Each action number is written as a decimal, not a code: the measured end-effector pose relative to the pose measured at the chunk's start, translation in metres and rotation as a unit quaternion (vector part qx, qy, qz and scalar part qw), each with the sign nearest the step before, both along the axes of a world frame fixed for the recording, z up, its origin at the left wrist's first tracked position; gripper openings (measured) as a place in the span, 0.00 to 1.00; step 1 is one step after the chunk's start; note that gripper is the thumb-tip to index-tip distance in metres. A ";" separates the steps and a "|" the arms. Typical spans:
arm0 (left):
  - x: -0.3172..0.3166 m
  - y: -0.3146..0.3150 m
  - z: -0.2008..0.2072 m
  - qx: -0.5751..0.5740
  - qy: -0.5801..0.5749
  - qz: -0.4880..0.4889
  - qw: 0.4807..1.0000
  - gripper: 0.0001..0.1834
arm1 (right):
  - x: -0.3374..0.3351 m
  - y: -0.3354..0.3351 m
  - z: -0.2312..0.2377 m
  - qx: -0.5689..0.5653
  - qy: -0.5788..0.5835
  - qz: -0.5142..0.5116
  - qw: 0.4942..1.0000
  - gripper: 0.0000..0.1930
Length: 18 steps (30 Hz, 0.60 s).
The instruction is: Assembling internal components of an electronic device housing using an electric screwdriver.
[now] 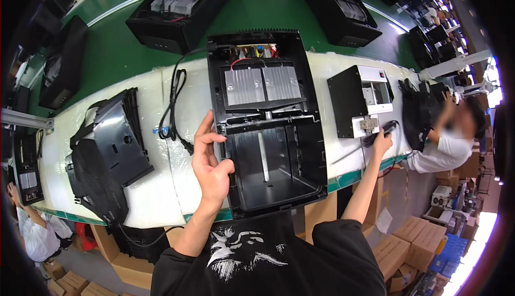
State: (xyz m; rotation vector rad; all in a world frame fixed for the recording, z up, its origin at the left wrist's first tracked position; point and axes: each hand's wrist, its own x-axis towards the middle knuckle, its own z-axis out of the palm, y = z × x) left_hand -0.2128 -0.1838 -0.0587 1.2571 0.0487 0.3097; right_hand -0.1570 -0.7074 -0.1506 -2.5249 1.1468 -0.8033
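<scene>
In front of me lies a black open-topped housing (316,172), long side toward me, with two ribbed silver blocks (260,86) and coloured wires in its far half. The near half is a hollow bay with a pale strip down the middle. My left hand (211,167) rests against the housing's left rim, open, fingers apart, thumb bent at the edge. Out to the right, my right hand (381,145) is closed around a dark electric screwdriver (392,127); its tip is hard to make out. Just beyond stands a black-and-white screw feeder box (346,103) with a metal front piece.
A coiled black power cord (174,108) lies left of the housing. Farther left are black panels (120,140) and black mesh covers (96,183). More black housings (179,22) stand on the green surface (225,14). Co-workers sit right (448,146) and left (37,231). Cartons (410,242) stand lower right.
</scene>
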 end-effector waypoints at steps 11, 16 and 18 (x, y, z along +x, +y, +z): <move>0.041 0.069 -0.003 0.452 0.062 0.139 0.879 0.29 | -0.103 0.202 0.051 0.328 -0.204 0.442 0.810 0.36; 0.059 0.064 -0.031 0.480 0.203 0.040 0.852 0.32 | -0.131 0.330 0.038 0.421 -0.337 0.326 0.776 0.43; 0.052 0.044 -0.042 0.162 0.195 -0.057 0.966 0.34 | -0.123 0.329 0.033 0.399 -0.370 0.323 0.775 0.38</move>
